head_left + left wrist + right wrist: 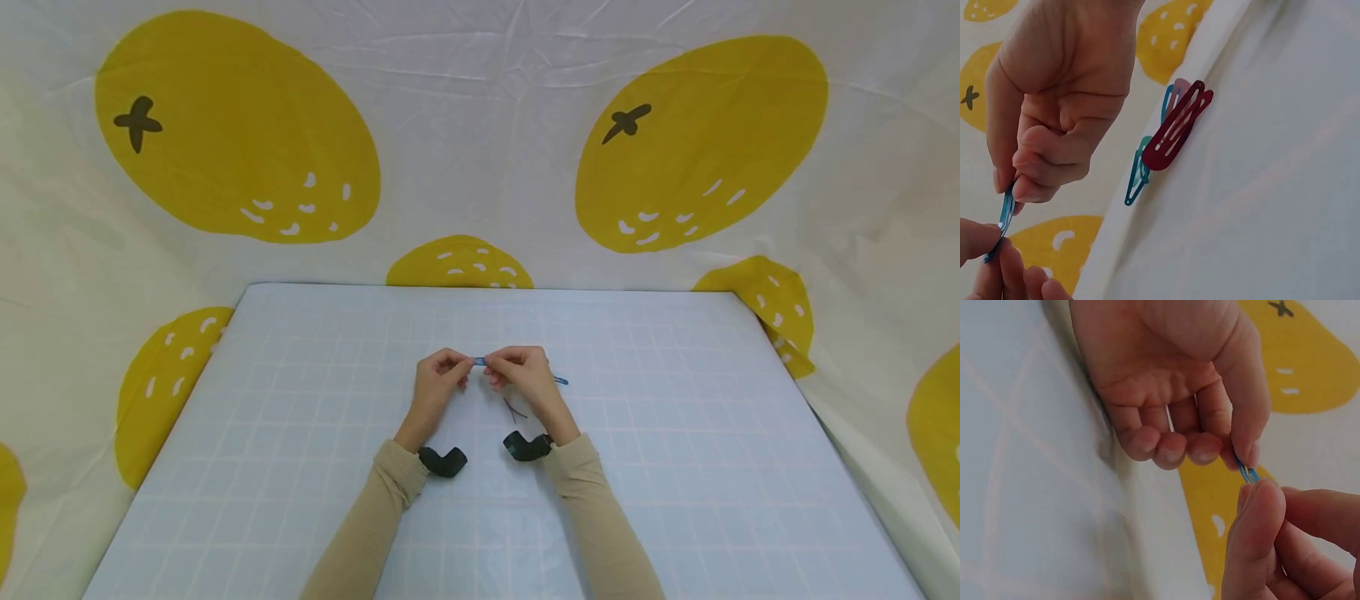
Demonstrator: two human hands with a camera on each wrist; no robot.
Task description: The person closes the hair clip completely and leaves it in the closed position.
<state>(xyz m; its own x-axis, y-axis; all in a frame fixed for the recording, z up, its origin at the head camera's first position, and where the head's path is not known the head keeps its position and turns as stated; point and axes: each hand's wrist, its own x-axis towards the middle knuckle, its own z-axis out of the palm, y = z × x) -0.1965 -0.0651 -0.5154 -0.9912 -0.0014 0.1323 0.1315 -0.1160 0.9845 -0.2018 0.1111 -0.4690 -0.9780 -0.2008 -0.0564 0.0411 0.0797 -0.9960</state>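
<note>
A blue snap hair clip (480, 362) is held up between both hands. My left hand (437, 385) pinches one end between thumb and fingers, and my right hand (525, 375) pinches the other end. The left wrist view shows the clip (1007, 215) edge-on, with fingertips hiding both of its ends. Over in the right wrist view, just a short middle part of the clip (1248, 474) shows. Dark red hair clips (1175, 128) lie on the table near the right hand, beside a teal clip (1137, 174). Another blue clip (561, 381) shows just beyond the right wrist.
The table (315, 400) has a pale blue cloth with a light grid. Behind it hangs a white curtain (480, 150) with large yellow fruit prints. A black wrist camera (442, 462) sits by the left wrist, another camera (527, 446) by the right.
</note>
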